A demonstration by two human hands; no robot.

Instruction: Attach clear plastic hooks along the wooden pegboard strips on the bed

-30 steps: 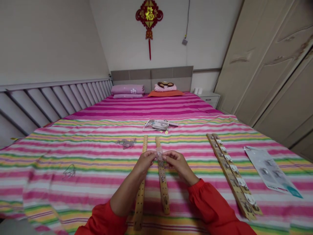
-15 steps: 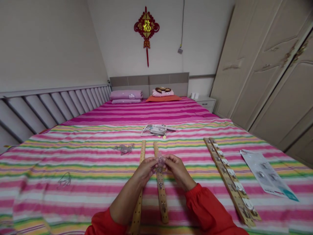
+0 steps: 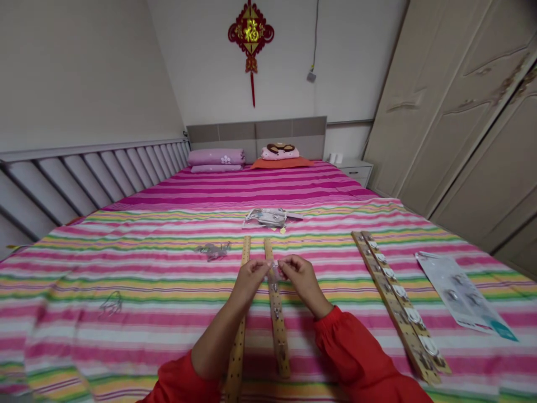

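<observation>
My left hand (image 3: 250, 282) and my right hand (image 3: 301, 280) meet above a narrow wooden strip with holes (image 3: 278, 336). Both are closed in a fingertip pinch on a small clear plastic bag (image 3: 275, 272); its contents are too small to make out. Little metal pieces sit along that strip below the bag. Another drilled wooden strip (image 3: 238, 347) lies beside it, partly behind my left forearm. To the right, a pair of wooden strips (image 3: 388, 291) carries metal pieces and a row of white rounded parts.
On the striped bedspread, clear packaging (image 3: 266, 217) lies beyond my hands, with a crumpled plastic bag (image 3: 213, 251) to the left. A tangle of thin clear material (image 3: 112, 303) rests further left. At the far right is a flat package (image 3: 465, 296) with metal parts.
My fingertips have moved slightly apart at the top of the small bag, and my right hand has shifted a little. The camera view has tilted slightly downward.
</observation>
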